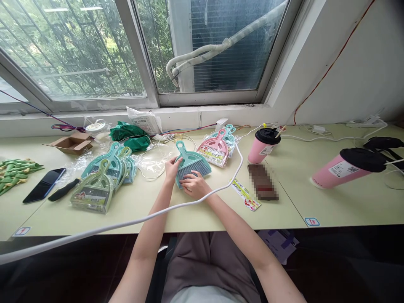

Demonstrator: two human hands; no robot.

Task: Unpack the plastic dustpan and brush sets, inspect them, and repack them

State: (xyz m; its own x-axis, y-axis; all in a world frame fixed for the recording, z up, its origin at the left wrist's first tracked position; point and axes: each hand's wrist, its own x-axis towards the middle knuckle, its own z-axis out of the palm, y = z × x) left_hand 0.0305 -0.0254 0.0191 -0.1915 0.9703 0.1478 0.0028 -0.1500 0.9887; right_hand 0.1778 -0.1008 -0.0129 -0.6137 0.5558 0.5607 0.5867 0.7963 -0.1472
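Observation:
A teal dustpan (pixel 186 156) with a matching hand brush (pixel 199 167) nested in it is held just above the table in front of me. My left hand (pixel 172 169) is closed on the dustpan's left side, below the looped handle. Over the grey bristles at the lower edge, the fingers of my right hand (pixel 195 185) are curled against the brush. My palms hide part of the lower left corner. Right of my hands lies a printed cardboard label strip (pixel 245 195). Behind it is a bagged pink dustpan set (pixel 214 148), overlapping a teal one (pixel 229 134).
Bagged green dustpan sets (pixel 94 191) and teal ones pile up at left, near a black-handled tool (pixel 64 190) and a phone (pixel 44 185). A white cable (pixel 164 210) crosses the foreground. Pink cups (pixel 260 151) and a blurred dark object (pixel 263 182) are at right.

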